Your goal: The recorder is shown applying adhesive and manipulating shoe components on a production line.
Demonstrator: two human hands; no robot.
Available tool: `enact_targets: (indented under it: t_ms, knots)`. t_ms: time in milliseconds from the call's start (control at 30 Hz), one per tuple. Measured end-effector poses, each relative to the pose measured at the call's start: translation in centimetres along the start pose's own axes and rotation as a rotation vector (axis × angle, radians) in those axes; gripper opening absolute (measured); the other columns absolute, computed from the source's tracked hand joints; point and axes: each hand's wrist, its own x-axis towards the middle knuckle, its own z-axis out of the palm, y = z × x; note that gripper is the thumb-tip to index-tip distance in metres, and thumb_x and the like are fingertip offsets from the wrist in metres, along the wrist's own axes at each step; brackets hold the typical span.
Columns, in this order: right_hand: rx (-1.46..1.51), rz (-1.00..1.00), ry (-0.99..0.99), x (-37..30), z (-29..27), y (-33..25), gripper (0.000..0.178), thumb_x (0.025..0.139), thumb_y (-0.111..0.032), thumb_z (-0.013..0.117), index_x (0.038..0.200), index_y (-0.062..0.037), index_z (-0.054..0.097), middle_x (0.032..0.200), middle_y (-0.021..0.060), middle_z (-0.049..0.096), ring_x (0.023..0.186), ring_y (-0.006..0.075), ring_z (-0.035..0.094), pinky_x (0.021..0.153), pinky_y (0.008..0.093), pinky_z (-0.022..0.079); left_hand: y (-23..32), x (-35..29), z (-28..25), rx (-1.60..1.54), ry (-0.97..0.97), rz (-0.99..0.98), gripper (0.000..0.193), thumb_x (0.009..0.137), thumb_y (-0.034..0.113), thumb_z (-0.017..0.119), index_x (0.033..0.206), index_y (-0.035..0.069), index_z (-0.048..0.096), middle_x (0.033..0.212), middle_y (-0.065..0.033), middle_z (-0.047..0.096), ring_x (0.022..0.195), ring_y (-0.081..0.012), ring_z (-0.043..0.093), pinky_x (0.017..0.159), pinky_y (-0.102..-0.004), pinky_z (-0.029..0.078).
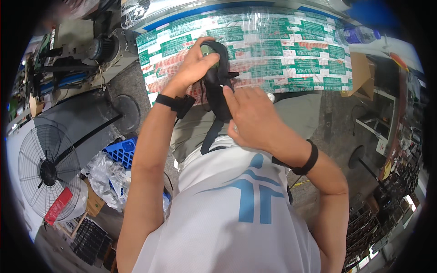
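Observation:
A black, soft-looking item (215, 93), long and shoe-shaped with a green patch inside its upper end, stands at the near edge of the table. My left hand (195, 65) grips its upper left side, thumb over the green patch and fingers curled round the far end. Along its right side, my right hand (255, 117) is closed, with the index finger stretched toward the black item. A tiny white tip shows at that fingertip, and a whitish bit pokes out beside the knuckles; what the hand holds is mostly hidden. A black strap hangs below the item onto my lap.
Green-and-white printed tape covers the table (296, 59). A bottle with a blue cap (362, 35) lies at its far right, above a cardboard box (362, 75). To my left are a standing fan (48, 173), a blue crate (122, 153), plastic bags (107, 175) and a machine (98, 49).

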Motion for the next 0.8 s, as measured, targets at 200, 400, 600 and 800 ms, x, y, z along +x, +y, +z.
enact_targets:
  t_ms: [200,400,600,800]
  knots:
    - [0.18,0.184,-0.253,-4.2,-6.6,1.1,0.079,0.084,-0.018,0.075,0.158,0.0055,0.059,0.11,0.0226,0.067,0.108,0.0422,0.067,0.098,0.0524,0.054,-0.5,-0.2,-0.7,0.019,-0.036,0.001,0.063,0.095,0.025,0.079,0.151,0.003,0.06,0.106,-0.0103,0.075,0.09,-0.0175,0.069,0.085,-0.0352,0.059]
    - [0.201,0.175,-0.162,-6.3,-3.2,1.4,0.075,0.084,-0.015,0.076,0.154,0.006,0.061,0.113,0.022,0.066,0.105,0.043,0.066,0.094,0.0524,0.055,-1.1,1.3,2.1,0.505,0.183,0.221,0.068,0.089,0.035,0.081,0.141,-0.007,0.068,0.127,-0.0297,0.076,0.118,-0.0439,0.074,0.107,-0.0488,0.057]
    - [0.287,0.072,0.158,-1.1,3.0,1.9,0.082,0.082,-0.019,0.079,0.157,0.0056,0.058,0.109,0.0184,0.063,0.1,0.0389,0.063,0.091,0.0493,0.052,0.4,1.8,1.5,0.393,0.012,0.143,0.068,0.089,0.039,0.085,0.138,-0.007,0.07,0.124,-0.027,0.077,0.119,-0.0403,0.075,0.104,-0.0473,0.059]
    - [0.14,0.035,0.096,-0.6,4.5,1.0,0.084,0.081,-0.02,0.08,0.156,0.0092,0.057,0.105,0.0183,0.061,0.098,0.0365,0.063,0.089,0.0494,0.051,0.7,0.9,1.8,0.399,0.042,0.119,0.063,0.09,0.037,0.085,0.135,-0.005,0.071,0.124,-0.0281,0.076,0.118,-0.0399,0.075,0.101,-0.0476,0.059]
